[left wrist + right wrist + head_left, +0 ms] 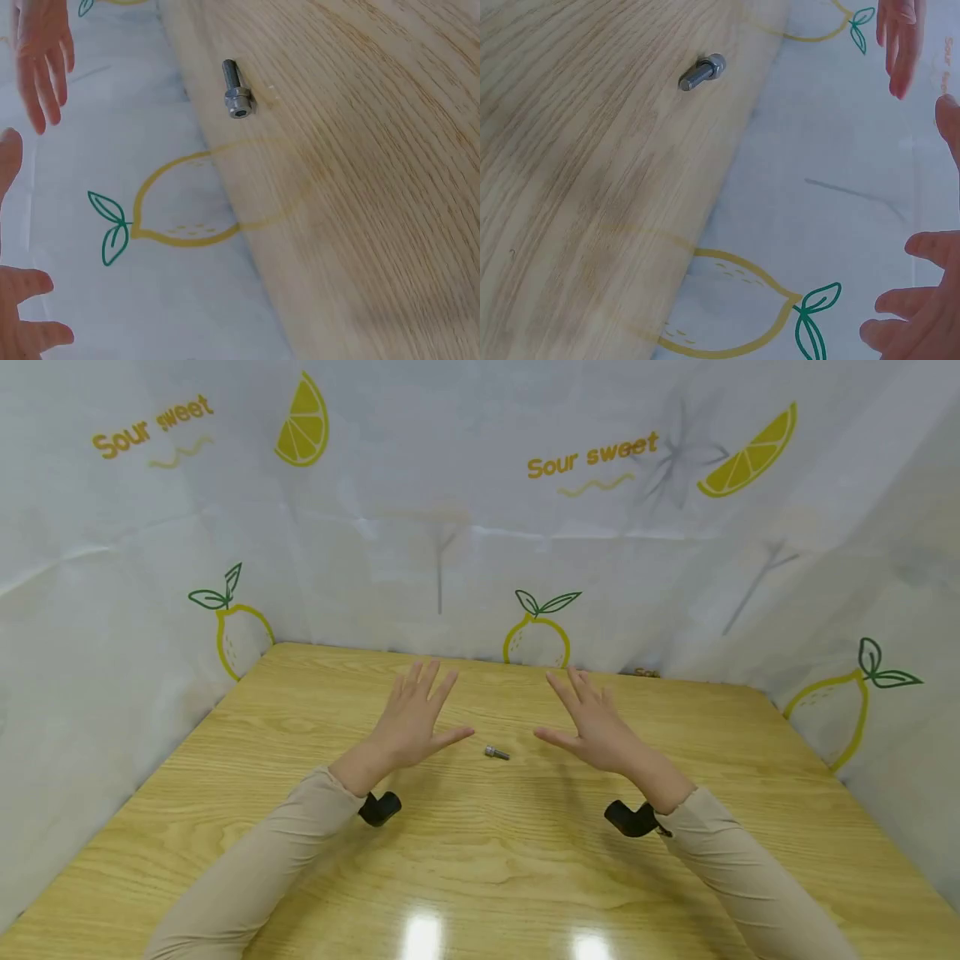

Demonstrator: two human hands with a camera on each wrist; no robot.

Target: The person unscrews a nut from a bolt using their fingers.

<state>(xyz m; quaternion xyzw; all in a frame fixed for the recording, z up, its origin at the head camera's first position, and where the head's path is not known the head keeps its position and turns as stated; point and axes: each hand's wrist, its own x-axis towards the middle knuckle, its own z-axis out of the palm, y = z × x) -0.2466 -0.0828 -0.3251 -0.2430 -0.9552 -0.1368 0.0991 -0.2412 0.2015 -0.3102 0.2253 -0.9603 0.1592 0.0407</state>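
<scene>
A small metal bolt (497, 752) lies on its side on the wooden table, between the two hands. In the left wrist view the bolt (238, 94) shows a round socket head, with a nut sitting close against it, and a threaded shank. The right wrist view shows the bolt (703, 72) from its threaded end. To its left, my left hand (408, 722) hovers over the table, fingers spread and thumb pointing at the bolt. Mirroring it on the right is my right hand (600, 731), its fingers likewise spread. Neither hand holds anything.
The wood-grain table (480, 877) reaches back to a white cloth backdrop (480, 552) printed with lemons and lettering, which also closes off both sides. A black wrist mount (380, 809) hangs under the left wrist, and another black mount (632, 819) under the right.
</scene>
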